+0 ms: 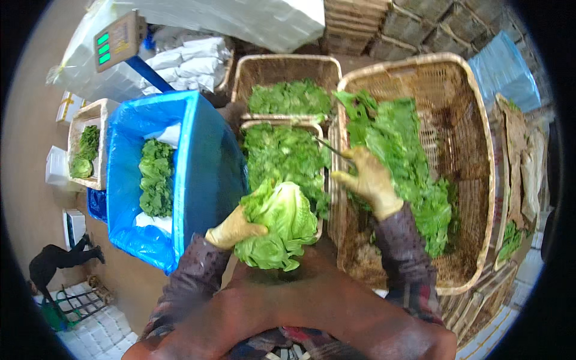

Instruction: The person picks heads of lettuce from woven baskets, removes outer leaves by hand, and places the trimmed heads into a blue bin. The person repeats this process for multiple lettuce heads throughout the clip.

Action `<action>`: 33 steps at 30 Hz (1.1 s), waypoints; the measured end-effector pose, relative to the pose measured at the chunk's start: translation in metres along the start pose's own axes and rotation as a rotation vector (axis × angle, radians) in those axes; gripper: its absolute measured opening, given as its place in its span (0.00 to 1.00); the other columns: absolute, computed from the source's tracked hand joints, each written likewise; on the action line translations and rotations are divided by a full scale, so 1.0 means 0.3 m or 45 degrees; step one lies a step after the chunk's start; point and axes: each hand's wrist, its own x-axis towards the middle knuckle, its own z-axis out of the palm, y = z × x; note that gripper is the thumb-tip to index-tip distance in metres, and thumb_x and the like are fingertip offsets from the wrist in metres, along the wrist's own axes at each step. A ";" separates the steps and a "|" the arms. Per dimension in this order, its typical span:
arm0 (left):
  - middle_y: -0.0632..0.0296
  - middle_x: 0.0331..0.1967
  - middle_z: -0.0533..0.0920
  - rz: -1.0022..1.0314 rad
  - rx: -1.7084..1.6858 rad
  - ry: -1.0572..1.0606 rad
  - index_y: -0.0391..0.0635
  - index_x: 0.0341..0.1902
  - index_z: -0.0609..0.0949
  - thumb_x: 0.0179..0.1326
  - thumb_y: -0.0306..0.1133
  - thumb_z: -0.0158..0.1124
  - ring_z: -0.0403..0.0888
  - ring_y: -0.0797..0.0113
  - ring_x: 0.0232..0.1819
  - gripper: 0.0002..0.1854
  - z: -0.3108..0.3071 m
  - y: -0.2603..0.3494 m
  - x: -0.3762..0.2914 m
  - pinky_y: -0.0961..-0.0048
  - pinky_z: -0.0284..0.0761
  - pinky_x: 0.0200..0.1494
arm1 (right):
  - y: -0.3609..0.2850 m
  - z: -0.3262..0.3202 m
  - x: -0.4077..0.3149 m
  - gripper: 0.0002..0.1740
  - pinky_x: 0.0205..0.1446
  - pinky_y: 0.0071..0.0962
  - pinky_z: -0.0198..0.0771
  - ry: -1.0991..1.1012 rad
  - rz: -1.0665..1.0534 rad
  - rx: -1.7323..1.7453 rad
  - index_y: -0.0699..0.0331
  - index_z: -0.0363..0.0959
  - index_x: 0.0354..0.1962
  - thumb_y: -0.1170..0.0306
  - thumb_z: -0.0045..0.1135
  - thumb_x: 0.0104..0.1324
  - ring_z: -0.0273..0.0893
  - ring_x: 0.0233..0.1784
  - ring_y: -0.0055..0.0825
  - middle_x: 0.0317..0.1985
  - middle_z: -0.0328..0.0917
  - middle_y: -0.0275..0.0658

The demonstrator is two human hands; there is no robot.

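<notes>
My left hand, in a yellowish glove, holds a head of lettuce low in front of me. In my gloved right hand is a knife, its thin dark blade pointing up and left, apart from the lettuce. Beyond the lettuce a plastic basket is full of green leaves. Under and beside my right hand, a large brown basket holds a long heap of leaves.
At left stands a blue-lined bin with lettuce heads, below a scale display. Another leaf-filled basket stands at the back. A small crate is farther left. A person in dark clothes bends at lower left.
</notes>
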 end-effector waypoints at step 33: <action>0.57 0.59 0.84 0.472 0.744 0.364 0.36 0.63 0.80 0.53 0.53 0.83 0.80 0.63 0.60 0.41 -0.067 0.007 -0.292 0.66 0.73 0.65 | -0.299 -0.085 -0.049 0.18 0.60 0.35 0.78 -0.791 0.258 0.000 0.63 0.78 0.55 0.60 0.56 0.76 0.83 0.54 0.33 0.50 0.85 0.42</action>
